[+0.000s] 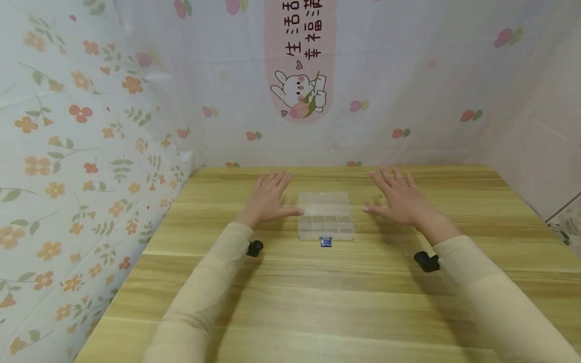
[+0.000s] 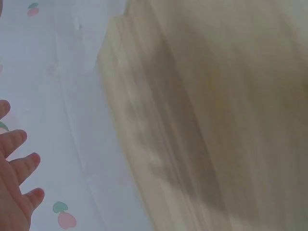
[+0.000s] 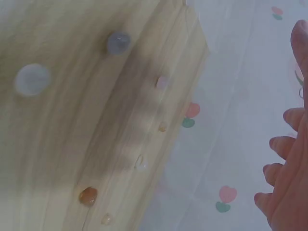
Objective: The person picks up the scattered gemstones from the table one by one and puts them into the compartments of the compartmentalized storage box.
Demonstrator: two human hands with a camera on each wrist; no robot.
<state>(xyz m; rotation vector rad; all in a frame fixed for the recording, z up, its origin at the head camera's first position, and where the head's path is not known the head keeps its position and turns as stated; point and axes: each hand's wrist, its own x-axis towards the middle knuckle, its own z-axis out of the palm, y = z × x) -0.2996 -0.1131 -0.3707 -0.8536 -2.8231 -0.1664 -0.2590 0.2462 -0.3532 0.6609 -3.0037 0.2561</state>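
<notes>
A clear plastic box with small compartments lies on the wooden table, its lid folded back. A small blue label shows at its front edge. To the left of the box, my left hand spreads its fingers, holding nothing; the thumb tip is close to the box's side. My right hand is raised to the right of the box, fingers spread and nothing in them. In the right wrist view, small pieces lie on the table, among them an orange-brown one, a grey round one and a whitish one.
Black wrist devices are worn at both sleeves. The wooden tabletop ends at a white printed curtain behind, and a floral cloth hangs along the left.
</notes>
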